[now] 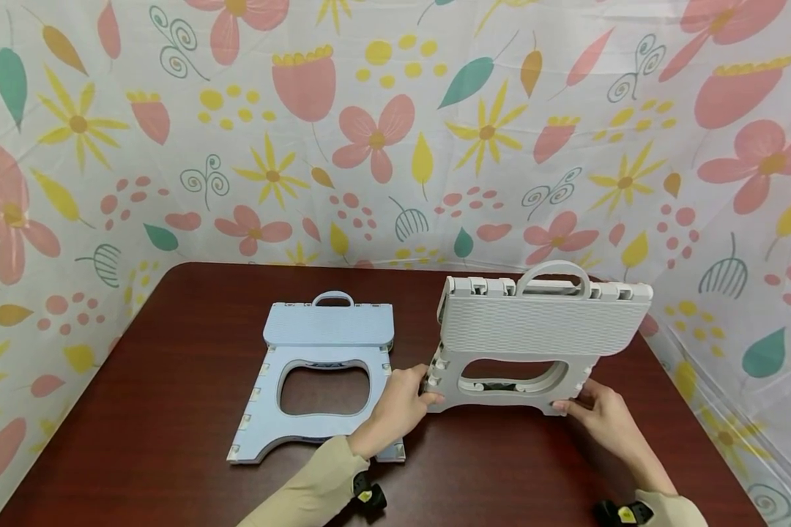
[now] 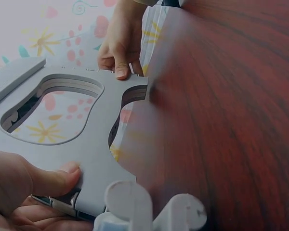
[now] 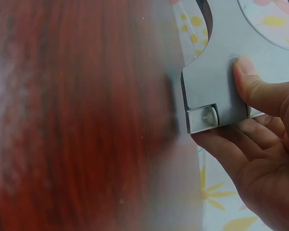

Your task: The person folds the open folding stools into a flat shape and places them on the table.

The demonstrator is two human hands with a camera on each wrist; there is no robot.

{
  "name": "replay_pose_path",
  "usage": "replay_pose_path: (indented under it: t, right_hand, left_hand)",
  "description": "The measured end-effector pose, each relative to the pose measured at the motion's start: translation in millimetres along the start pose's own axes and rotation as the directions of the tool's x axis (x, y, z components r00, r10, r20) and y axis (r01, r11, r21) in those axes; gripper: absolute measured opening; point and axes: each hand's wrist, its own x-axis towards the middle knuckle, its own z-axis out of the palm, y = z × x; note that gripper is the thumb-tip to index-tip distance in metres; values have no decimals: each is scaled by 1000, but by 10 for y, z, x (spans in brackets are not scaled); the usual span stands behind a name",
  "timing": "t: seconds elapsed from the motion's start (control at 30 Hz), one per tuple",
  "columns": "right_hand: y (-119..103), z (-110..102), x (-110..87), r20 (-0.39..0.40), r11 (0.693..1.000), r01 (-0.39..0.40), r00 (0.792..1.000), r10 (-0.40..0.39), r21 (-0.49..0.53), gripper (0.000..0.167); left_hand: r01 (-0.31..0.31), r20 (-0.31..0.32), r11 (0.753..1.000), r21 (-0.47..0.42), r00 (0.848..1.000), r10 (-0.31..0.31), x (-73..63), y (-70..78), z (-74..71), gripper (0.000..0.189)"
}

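Observation:
A light grey folding step stool [image 1: 534, 326], folded flat with its carry handle [image 1: 556, 269] at the top, is held upright between both hands. On its left side my left hand [image 1: 400, 402] grips the lower leg, thumb on the front face and fingers behind. The right hand [image 1: 600, 417] pinches the opposite leg near the foot, its thumb [image 3: 245, 72] pressed on the grey face. Both feet of this stool are close to the tabletop. Left of it lies a pale blue folding step stool [image 1: 329, 329], also folded, partly covered by my left forearm.
The dark red-brown wooden table [image 1: 171, 380] carries both stools. A flower-printed cloth [image 1: 382, 219] hangs behind and along the sides of the table. White rounded prongs [image 2: 130, 202] show at the bottom of the left wrist view.

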Motion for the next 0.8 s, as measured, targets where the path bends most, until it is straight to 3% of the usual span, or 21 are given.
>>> replay_pose_path:
  t: [0.33, 0.8]
  right_hand:
    - [-14, -1, -6, -24, 999, 37, 999, -37, 27, 27]
    - [-29, -43, -45, 3, 999, 11, 1000, -11, 30, 28]
  left_hand:
    - [17, -16, 1000, -11, 1000, -17, -10, 17, -22, 29]
    - [42, 27, 999, -34, 999, -41, -39, 23, -26, 24]
